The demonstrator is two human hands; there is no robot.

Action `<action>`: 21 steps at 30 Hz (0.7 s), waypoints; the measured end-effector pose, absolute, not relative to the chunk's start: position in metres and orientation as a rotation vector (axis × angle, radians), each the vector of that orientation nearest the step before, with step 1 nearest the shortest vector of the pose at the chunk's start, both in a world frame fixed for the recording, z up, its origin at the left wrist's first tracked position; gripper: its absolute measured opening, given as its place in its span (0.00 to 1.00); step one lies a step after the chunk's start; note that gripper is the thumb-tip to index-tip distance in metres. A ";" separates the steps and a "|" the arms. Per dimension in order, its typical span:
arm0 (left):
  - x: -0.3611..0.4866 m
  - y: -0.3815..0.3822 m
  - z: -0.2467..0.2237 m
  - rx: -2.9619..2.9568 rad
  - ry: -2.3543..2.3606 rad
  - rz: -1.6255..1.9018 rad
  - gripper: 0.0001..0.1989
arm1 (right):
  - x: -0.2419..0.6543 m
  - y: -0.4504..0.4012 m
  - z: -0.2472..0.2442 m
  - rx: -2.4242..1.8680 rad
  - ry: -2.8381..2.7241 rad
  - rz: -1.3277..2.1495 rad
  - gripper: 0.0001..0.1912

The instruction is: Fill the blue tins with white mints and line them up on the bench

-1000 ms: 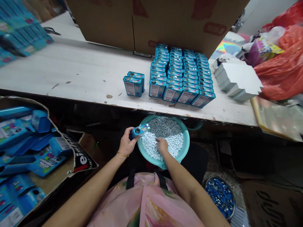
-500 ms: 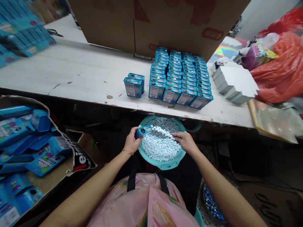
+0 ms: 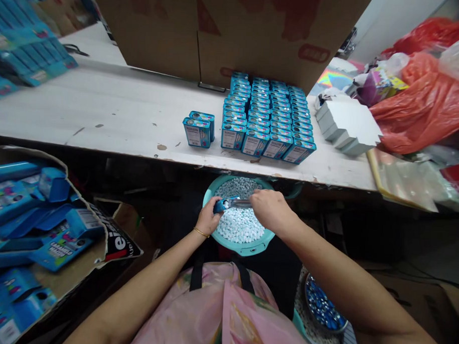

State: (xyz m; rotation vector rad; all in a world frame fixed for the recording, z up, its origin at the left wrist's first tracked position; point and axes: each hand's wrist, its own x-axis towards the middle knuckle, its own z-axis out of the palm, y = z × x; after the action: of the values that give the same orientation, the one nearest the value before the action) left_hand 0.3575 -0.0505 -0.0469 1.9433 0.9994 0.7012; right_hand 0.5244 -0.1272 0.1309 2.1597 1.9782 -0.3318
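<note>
blue tin [image 3: 225,204] in left grip [image 3: 209,218]

Bright indoor light, wide-angle view, soft corners
The white table [image 3: 103,120] shines pale with a faint sheen, while the space beneath it drops into deep shadow around the teal basin [image 3: 239,250]. Shadows on the tabletop stay soft. The table's front edge bows slightly, the stacked blue tins [image 3: 26,44] at upper left smear with blur, and the red plastic bags [image 3: 423,108] at right lose sharpness.
</note>
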 end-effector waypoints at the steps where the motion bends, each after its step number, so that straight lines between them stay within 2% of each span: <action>1: 0.356 -0.050 -0.047 1.934 1.004 0.708 0.21 | 0.532 -0.130 0.129 2.172 1.969 -0.327 0.14; 4: 0.350 -0.046 -0.045 1.897 1.038 0.738 0.20 | 0.563 -0.144 0.102 2.265 1.843 -0.376 0.16; 7: 0.342 -0.041 -0.042 1.855 1.070 0.795 0.20 | 0.584 -0.156 0.046 2.418 1.571 -0.538 0.16; 13: 0.323 -0.034 -0.039 1.774 1.139 0.891 0.19 | 0.526 -0.139 -0.067 2.698 1.467 -0.828 0.16; 17: 0.314 -0.032 -0.039 1.715 1.175 0.921 0.20 | 0.494 -0.113 -0.097 2.829 1.475 -1.041 0.17; 21: 0.309 -0.030 -0.039 1.668 1.168 0.957 0.22 | 0.507 -0.109 -0.101 2.925 1.506 -1.267 0.17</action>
State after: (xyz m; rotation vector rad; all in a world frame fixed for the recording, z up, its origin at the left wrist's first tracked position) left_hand 0.3094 -0.0296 -0.0391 1.6676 1.1680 0.9566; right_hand 0.5068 -0.1089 -0.1005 2.9246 1.5061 -1.2670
